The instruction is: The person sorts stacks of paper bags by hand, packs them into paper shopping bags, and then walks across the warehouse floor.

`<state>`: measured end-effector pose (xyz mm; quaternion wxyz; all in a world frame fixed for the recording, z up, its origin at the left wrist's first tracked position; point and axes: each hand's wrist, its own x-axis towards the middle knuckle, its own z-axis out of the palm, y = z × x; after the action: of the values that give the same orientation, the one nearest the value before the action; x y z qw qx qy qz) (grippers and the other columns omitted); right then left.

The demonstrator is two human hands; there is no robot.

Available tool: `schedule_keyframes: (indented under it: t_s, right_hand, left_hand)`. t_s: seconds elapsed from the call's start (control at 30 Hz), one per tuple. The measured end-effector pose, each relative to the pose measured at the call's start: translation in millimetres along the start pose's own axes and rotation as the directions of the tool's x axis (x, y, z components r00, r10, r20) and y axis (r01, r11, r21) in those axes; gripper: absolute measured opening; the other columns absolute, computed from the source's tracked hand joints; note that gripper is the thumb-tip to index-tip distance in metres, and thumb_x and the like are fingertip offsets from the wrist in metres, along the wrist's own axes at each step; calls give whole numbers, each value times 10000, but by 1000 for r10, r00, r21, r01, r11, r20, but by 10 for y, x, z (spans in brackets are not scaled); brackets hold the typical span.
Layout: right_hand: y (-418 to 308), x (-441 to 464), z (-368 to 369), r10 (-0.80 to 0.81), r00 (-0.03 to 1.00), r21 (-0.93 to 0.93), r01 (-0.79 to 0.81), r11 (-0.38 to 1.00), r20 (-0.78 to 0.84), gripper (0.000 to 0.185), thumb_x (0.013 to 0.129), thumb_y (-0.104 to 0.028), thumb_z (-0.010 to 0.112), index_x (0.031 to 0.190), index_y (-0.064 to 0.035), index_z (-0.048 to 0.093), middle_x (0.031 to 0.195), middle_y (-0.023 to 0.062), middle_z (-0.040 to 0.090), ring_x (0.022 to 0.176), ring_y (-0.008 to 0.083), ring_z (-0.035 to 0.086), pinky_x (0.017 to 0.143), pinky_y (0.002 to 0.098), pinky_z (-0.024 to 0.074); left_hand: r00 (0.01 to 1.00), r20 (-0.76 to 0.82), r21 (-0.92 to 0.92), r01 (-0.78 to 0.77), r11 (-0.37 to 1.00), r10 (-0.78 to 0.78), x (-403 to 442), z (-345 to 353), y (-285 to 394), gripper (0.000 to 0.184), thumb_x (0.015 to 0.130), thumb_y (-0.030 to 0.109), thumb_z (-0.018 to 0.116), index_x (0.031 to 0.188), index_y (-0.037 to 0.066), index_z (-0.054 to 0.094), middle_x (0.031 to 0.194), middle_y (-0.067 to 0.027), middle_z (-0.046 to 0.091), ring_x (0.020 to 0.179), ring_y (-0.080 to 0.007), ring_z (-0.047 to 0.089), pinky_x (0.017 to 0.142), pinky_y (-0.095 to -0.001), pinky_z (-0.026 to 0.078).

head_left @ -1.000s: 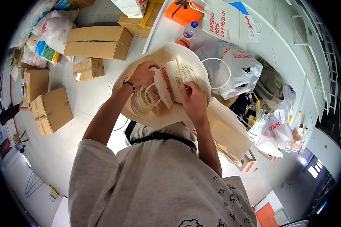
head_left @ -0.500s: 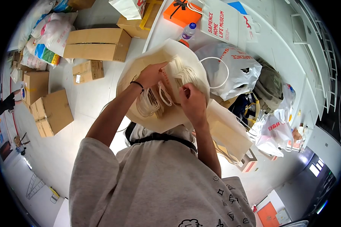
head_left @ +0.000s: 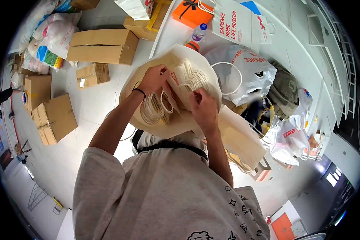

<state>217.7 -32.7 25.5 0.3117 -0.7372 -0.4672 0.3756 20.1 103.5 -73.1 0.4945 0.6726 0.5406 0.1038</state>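
Note:
A wide-mouthed cream paper bag [head_left: 134, 116] stands open in front of my torso. Inside it are folded paper bags [head_left: 180, 89] with red print and bunches of pale cord handles [head_left: 197, 79]. My left hand [head_left: 153, 79], a dark band at its wrist, is closed with its fingertips at the upper edge of a red-printed folded bag. Another bunch of cord handles [head_left: 151, 111] hangs below that hand. My right hand [head_left: 204, 110] is closed, fingers curled at the right side of the folded bags beside the cords. Its exact grip is partly hidden.
At the upper right, a white table [head_left: 163, 34] bears an orange box [head_left: 192, 14], a bottle [head_left: 199, 32] and a plastic bag [head_left: 242, 76]. Another cream paper bag [head_left: 240, 138] stands right of me. Cardboard boxes [head_left: 102, 47] are on the floor to the left.
My left hand has shifted slightly left, and the printed folded bag shows more. The left cord bunch sits a little further left. My right hand has barely moved. A person at far left has moved.

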Motion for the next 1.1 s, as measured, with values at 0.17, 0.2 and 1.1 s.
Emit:
schedule_keyframes:
  t_s: [0.17, 0.2, 1.1]
  right_hand:
    - [-10, 10, -9, 7, 1000, 9, -6, 1000, -12, 203, 986, -178, 668, 930, 15, 639, 713, 142, 663, 599, 224, 614, 628, 356, 497]
    - [-7, 14, -2, 6, 1000, 10, -6, 1000, -11, 203, 986, -178, 668, 930, 15, 639, 713, 142, 663, 599, 224, 614, 628, 356, 497]
    - [70, 10, 25, -26, 998, -38, 24, 999, -62, 184, 969, -176, 688, 943, 4, 655, 745, 146, 698, 624, 237, 669, 628, 363, 518]
  left_hand:
    - [996, 64, 156, 45, 987, -55, -30, -19, -30, 213, 908, 76, 647, 1105, 0, 676, 949, -218, 715, 863, -355, 708, 799, -420, 570]
    - [991, 112, 167, 49, 985, -68, -48, -23, 1, 302, 896, 44, 638, 1197, 16, 652, 1000, -221, 713, 872, -358, 710, 798, -423, 578]
    - [998, 19, 98, 52, 994, -54, 50, -30, -157, 196, 945, 97, 660, 1113, -4, 646, 898, -182, 718, 814, -308, 687, 775, -423, 545]
